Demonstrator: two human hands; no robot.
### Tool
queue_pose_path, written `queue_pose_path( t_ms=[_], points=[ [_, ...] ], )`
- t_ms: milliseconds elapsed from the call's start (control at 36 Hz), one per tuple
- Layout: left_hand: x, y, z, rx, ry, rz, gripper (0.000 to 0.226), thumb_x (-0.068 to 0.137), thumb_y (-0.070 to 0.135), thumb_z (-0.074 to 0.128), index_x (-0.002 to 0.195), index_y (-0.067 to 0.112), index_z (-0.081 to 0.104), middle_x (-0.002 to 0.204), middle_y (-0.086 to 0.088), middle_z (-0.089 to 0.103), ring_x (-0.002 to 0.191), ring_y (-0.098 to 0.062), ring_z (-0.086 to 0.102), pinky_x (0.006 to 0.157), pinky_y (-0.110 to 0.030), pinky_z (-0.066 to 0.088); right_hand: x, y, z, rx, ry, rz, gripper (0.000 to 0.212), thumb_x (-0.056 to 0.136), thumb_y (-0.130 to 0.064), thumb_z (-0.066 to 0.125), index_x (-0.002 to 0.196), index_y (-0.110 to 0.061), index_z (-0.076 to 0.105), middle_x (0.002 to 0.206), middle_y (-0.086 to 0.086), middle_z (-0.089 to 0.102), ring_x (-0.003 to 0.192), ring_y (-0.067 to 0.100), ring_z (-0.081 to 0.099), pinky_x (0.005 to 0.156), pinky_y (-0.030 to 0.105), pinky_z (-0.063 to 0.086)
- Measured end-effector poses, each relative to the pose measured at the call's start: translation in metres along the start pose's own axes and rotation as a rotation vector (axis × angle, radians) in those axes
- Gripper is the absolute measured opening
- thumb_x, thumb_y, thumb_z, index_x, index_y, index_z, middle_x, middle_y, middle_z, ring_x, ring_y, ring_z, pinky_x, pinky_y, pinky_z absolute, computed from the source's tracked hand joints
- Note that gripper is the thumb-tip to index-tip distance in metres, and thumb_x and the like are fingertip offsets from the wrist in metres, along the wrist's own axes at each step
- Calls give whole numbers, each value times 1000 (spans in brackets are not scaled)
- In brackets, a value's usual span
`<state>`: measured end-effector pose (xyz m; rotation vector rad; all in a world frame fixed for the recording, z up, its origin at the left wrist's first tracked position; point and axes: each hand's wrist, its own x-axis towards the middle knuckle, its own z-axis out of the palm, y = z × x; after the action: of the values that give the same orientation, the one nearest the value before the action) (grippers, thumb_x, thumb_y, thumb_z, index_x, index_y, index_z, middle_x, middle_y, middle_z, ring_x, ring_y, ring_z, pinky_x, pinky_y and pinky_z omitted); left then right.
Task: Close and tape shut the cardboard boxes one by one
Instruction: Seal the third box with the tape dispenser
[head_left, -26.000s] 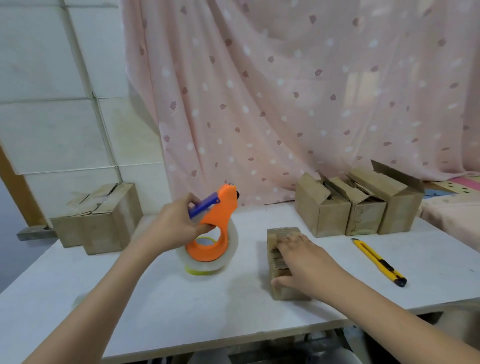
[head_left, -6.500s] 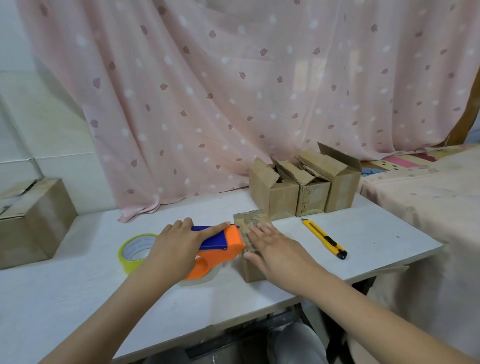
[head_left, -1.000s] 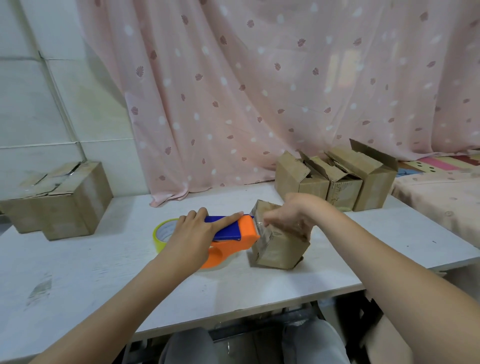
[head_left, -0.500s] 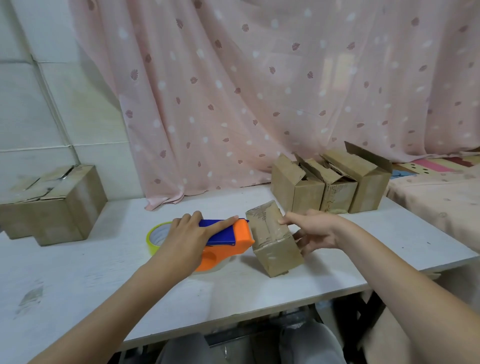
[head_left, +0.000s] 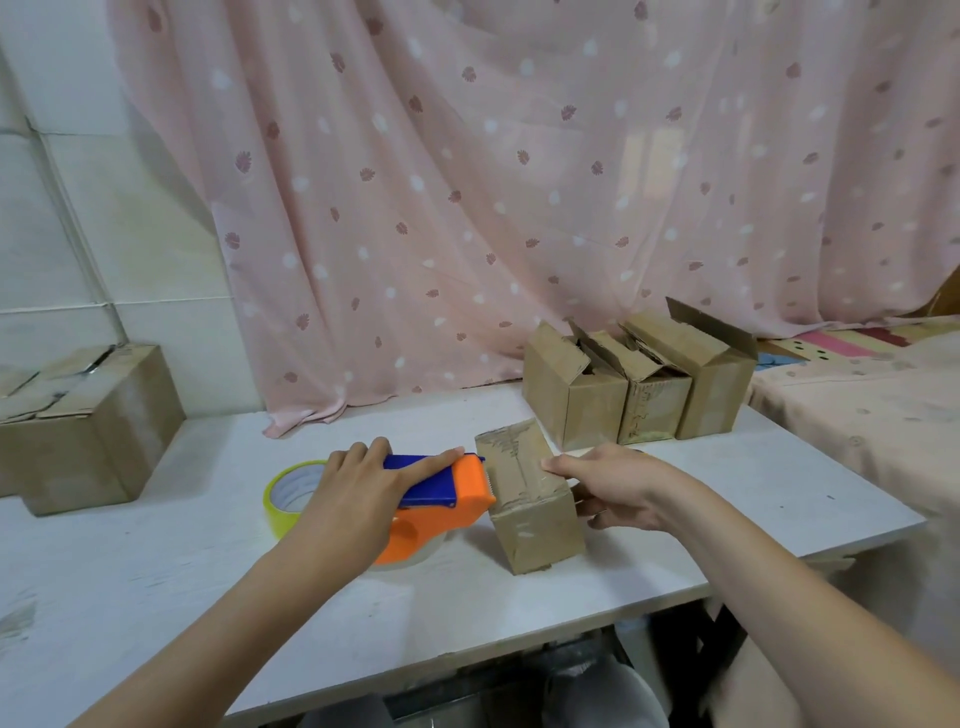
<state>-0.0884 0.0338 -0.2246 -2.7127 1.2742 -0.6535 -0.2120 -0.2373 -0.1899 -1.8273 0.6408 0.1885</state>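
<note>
1. Cardboard box (head_left: 530, 493), small and closed, is sitting on the white worktop (head_left: 156, 597) near its front edge, tilted a bit off square; tape strip is showing along its top face.
2. Right hand (head_left: 618, 486) is gripping the box's right side: thumb is lying on the top edge, fingers are curling round the far side wall.
3. Left hand (head_left: 358, 493) is lying over the tape dispenser (head_left: 441, 499), orange body with blue handle; fingers are wrapping the handle, index finger is stretching along the top toward the nose.
4. Dispenser is resting on the worktop, nose just touching the box's left upper edge. Clear tape roll in it is mostly hiding under the body.
5. Yellow tape roll (head_left: 283, 493) is lying flat on the worktop just behind the left hand, partly covered by it.
6. Three open boxes (head_left: 639, 395) are standing in a row at the back right, touching each other, flaps up.
7. Bigger taped box (head_left: 88, 431) is sitting at the far left of the worktop against the tiled wall (head_left: 104, 234).
8. Pink dotted curtain (head_left: 519, 182) is hanging behind everything, its hem resting on the worktop's back edge.
9. Bed (head_left: 872, 405) with a pale cover is standing right of the worktop.
</note>
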Motion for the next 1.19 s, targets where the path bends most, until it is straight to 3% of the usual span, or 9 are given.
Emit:
queue_pose_path(
  t_ms=[111,306,389,444,528,694,778,861,1194],
  points=[
    [5,5,-2,-16,36,15,139,46,18,87,153,50,3,76,2,45,60,-19,46,57,-29,33,0,7,2,19,0,-15,40,98,-42,58,104,-5,73,87,4,74,80,20,67,94,42,57],
    [14,13,-3,-19,59,38,137,41,16,88,153,50,17,73,2,45,57,-17,43,57,-28,30,-5,25,12,93,62,-53,43,106,-38,44,114,-3,68,104,11,76,99,22,71,92,44,58],
    [12,14,-2,-11,73,47,123,39,15,88,146,45,36,72,1,45,57,-18,46,58,-29,31,-9,20,22,-305,328,-202,41,106,-37,42,124,-8,65,116,16,70,101,22,64,96,42,54],
    [13,15,-2,-11,81,37,123,38,16,88,146,44,37,72,1,46,56,-18,46,57,-29,33,-21,14,33,-605,492,-424,42,108,-32,37,145,-17,49,139,6,59,124,23,55,98,32,47],
    [13,15,-1,-14,52,16,134,43,18,88,153,48,18,76,1,47,59,-20,49,56,-31,40,-36,10,48,-942,394,-628,52,109,-40,25,157,-22,25,165,-4,23,153,15,13,116,32,30],
    [11,16,-2,-28,27,37,133,60,13,81,151,53,-7,82,-1,48,67,-23,49,63,-35,42,-33,20,59,-1206,343,-648,71,104,-59,21,161,-17,13,167,2,14,155,19,5,117,26,-2],
    [10,15,-3,-47,15,52,131,67,11,77,148,56,-15,86,-2,49,72,-23,49,66,-35,38,-23,28,64,-1213,422,-653,68,104,-56,21,157,-13,29,162,5,29,151,21,24,118,30,15],
    [9,13,-4,-73,29,57,129,69,10,76,148,57,-15,86,-1,47,70,-21,42,66,-33,32,-16,34,65,-1236,520,-676,75,104,-53,10,126,-12,69,129,4,68,118,17,65,100,27,39],
    [2,5,-14,22,90,56,110,65,15,79,152,50,21,80,4,31,67,-16,29,67,-31,31,-18,35,63,-1266,487,-695,79,105,-50,8,116,-8,74,118,7,73,108,19,71,90,32,54]
  ],
)
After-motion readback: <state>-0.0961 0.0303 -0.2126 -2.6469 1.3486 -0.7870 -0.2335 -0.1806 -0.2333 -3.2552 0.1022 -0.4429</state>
